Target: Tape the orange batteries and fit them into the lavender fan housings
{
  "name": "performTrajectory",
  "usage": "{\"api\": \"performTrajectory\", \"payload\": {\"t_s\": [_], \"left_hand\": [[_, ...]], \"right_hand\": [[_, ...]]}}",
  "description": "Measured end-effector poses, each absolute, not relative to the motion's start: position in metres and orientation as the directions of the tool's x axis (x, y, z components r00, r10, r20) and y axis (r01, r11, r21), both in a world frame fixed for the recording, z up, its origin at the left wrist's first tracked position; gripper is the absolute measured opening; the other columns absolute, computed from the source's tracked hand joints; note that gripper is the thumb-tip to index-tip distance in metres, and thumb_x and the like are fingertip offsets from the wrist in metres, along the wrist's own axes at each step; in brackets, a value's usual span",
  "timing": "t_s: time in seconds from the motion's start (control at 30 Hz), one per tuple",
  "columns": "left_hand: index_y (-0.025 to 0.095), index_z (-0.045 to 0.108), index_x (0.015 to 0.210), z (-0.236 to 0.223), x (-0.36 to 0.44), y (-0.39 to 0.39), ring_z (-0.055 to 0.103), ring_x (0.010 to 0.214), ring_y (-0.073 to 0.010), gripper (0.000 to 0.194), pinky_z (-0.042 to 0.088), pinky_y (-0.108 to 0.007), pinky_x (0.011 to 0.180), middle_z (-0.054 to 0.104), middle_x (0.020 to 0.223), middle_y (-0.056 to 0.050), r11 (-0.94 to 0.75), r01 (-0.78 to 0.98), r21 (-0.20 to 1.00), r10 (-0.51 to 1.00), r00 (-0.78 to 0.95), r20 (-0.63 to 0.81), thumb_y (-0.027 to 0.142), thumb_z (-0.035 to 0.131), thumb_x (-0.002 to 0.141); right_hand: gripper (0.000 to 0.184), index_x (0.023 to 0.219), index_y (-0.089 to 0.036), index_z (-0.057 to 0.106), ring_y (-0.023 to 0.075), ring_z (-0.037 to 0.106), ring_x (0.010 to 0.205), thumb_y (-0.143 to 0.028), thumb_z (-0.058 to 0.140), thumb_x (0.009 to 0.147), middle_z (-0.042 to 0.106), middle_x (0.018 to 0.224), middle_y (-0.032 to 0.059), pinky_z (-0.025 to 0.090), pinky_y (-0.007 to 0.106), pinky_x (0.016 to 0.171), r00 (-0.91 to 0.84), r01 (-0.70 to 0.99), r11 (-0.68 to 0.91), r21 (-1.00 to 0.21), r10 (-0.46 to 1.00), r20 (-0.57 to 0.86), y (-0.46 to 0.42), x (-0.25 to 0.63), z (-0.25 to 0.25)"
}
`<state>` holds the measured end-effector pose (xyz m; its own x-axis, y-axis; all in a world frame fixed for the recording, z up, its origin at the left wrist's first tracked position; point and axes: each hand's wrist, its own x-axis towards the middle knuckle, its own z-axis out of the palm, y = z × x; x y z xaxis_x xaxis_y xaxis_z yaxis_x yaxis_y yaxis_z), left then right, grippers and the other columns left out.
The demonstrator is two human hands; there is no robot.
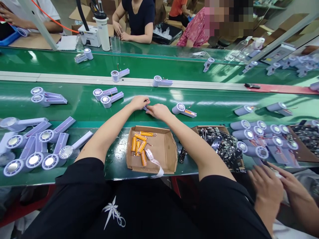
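Both my arms reach out over the green conveyor belt [82, 109]. My left hand [139, 102] and my right hand [157, 111] meet there, fingers pinched together on a small lavender part [145, 108] that is mostly hidden between them. Just right of my right hand lies a lavender handheld fan body [183, 110] with an orange battery showing. Under my forearms sits a shallow cardboard tray [163, 147] holding several orange cylindrical batteries [139, 146] and a strip of white tape.
Lavender fan bodies [37, 146] are piled at the near left and near right [254, 139]. A cardboard box of black circuit boards [221, 142] stands right of the tray. A co-worker's hands [271, 189] work at the lower right. People sit across the belt beside a white bottle [103, 31].
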<state>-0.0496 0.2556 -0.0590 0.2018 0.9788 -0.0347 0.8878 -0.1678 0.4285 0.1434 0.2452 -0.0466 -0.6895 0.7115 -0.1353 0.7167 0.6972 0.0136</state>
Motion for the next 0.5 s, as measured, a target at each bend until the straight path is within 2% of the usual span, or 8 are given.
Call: {"api": "performTrajectory", "payload": {"t_s": [0.1,0.17,0.27,0.33,0.43,0.5], "left_hand": [[0.026,0.084,0.117,-0.060,-0.045,0.255,0.073,0.115,-0.0252,0.032,0.051,-0.032,0.095,0.085,0.123,-0.006,-0.145,0.884,0.445,0.984,0.176,-0.029,0.035,0.056,0.104],[0.025,0.084,0.116,-0.059,-0.041,0.255,0.074,0.114,-0.0253,0.031,0.051,-0.032,0.095,0.085,0.122,-0.006,-0.133,0.881,0.454,0.986,0.164,-0.030,0.034,0.056,0.104],[0.024,0.083,0.110,-0.056,-0.037,0.256,0.074,0.114,-0.0273,0.027,0.052,-0.035,0.098,0.084,0.118,-0.007,-0.122,0.877,0.465,0.987,0.157,-0.038,0.034,0.059,0.102],[0.023,0.082,0.109,-0.054,-0.034,0.258,0.074,0.119,-0.0298,0.026,0.052,-0.038,0.104,0.083,0.120,-0.010,-0.120,0.875,0.470,0.986,0.161,-0.048,0.032,0.059,0.102],[0.018,0.077,0.119,-0.052,-0.025,0.260,0.063,0.144,-0.0349,0.030,0.047,-0.048,0.119,0.078,0.137,-0.016,-0.125,0.871,0.475,0.983,0.173,-0.059,0.025,0.052,0.105],[0.016,0.072,0.130,-0.046,-0.015,0.252,0.041,0.165,-0.0371,0.035,0.036,-0.059,0.131,0.069,0.152,-0.018,-0.160,0.867,0.473,0.983,0.182,-0.001,0.017,0.049,0.103]], "right_hand": [[0.043,0.139,-0.020,0.077,0.0331,0.076,0.115,-0.047,0.055,0.114,0.079,0.133,0.0196,0.055,0.037,0.090,-0.702,0.706,0.708,-0.024,0.695,-0.155,0.252,0.138,-0.054],[0.042,0.142,-0.019,0.076,0.0319,0.074,0.118,-0.043,0.056,0.114,0.078,0.136,0.0192,0.054,0.037,0.093,-0.722,0.689,0.721,-0.070,0.676,-0.148,0.257,0.141,-0.056],[0.042,0.148,-0.020,0.072,0.0307,0.073,0.119,-0.035,0.059,0.112,0.079,0.137,0.0168,0.053,0.037,0.098,-0.735,0.677,0.712,-0.187,0.666,-0.129,0.257,0.155,-0.047],[0.039,0.146,-0.021,0.074,0.0301,0.073,0.119,-0.032,0.060,0.111,0.080,0.138,0.0145,0.052,0.037,0.099,-0.725,0.671,0.684,-0.285,0.687,-0.059,0.243,0.170,-0.032],[0.029,0.126,-0.021,0.081,0.0273,0.076,0.105,-0.035,0.060,0.112,0.085,0.122,0.0111,0.051,0.035,0.090,-0.698,0.643,0.650,-0.406,0.715,0.041,0.191,0.194,-0.004],[0.030,0.110,-0.021,0.081,0.0244,0.076,0.089,-0.042,0.060,0.113,0.085,0.102,0.0075,0.048,0.033,0.081,-0.724,0.615,0.635,-0.467,0.690,-0.015,0.140,0.209,0.010]]}}
